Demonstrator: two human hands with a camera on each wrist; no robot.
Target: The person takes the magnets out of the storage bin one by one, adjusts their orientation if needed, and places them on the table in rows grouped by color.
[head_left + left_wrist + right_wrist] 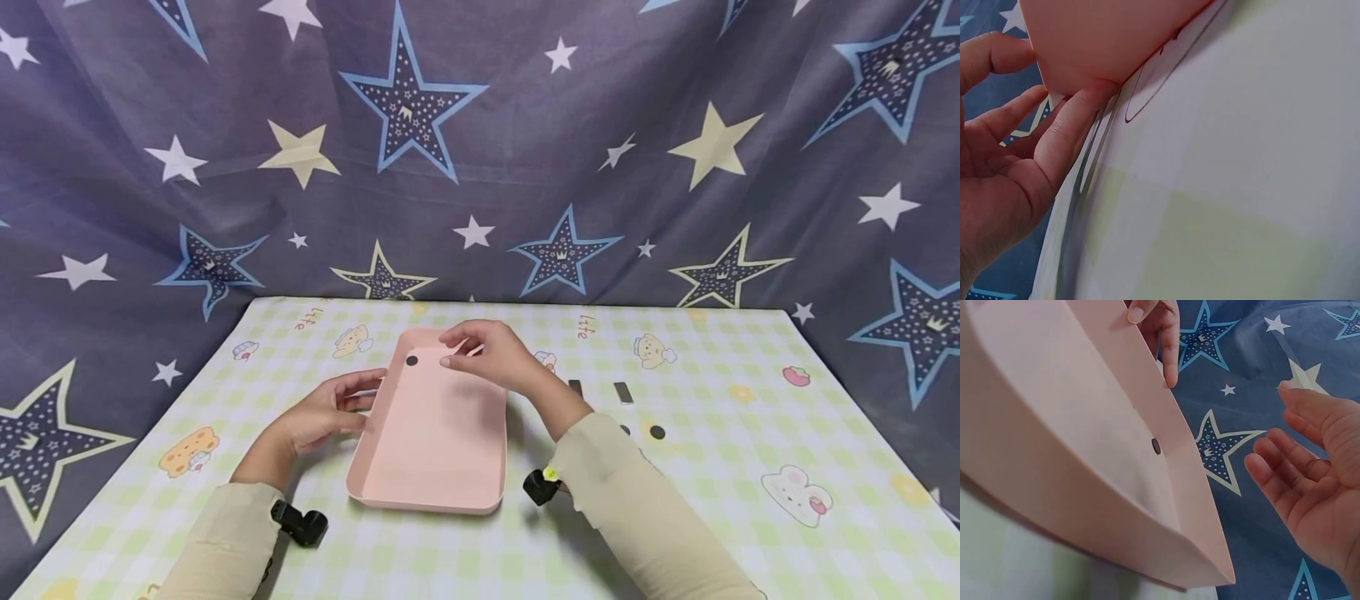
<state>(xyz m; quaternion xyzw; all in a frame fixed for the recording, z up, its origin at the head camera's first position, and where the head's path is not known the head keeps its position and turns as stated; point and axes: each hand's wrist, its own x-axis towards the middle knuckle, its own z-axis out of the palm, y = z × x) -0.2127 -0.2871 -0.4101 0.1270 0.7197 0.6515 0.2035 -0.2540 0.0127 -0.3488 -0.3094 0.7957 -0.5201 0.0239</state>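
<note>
The left hand (pixel 318 417) rests with relaxed fingers touching the left wall of the pink tray (pixel 431 467), which sits on the checked tablecloth (pixel 750 500). 1 black dot (pixel 411 361) lies inside. The right hand (pixel 491 354) hovers loosely open over the tray's far end, holding nothing.
</note>
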